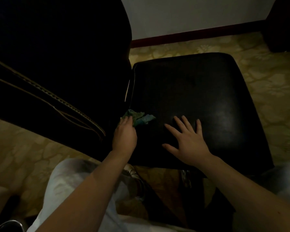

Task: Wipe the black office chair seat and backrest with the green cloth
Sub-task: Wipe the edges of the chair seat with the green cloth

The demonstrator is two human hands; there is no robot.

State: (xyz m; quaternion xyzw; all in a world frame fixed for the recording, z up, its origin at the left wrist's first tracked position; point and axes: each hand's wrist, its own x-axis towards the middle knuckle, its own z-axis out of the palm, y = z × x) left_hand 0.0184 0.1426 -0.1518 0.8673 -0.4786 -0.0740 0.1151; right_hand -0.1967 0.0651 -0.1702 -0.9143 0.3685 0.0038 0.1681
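— Where is the green cloth (140,118)?

— Bunched up on the near left corner of the seat (199,91), right at the seam where the backrest (65,56) rises. The person's left hand (125,135) is on top of it, its fingers curled down into the folds and gripping it.

— And the other hand?

— The right hand (188,142) lies flat on the near middle of the seat, its fingers (198,127) spread wide and holding nothing. It looks to be steadying the chair over the patterned carpet (266,77).

— So which step is this?

— Probably the seat wipe, working the corner by the seam. Most of the seat lies to the right and far side of the cloth.

— What does the next move call for?

— Likely pressing the cloth flat and sweeping it rightward across the seat, with the right hand lifted out of its path. The backrest would follow.
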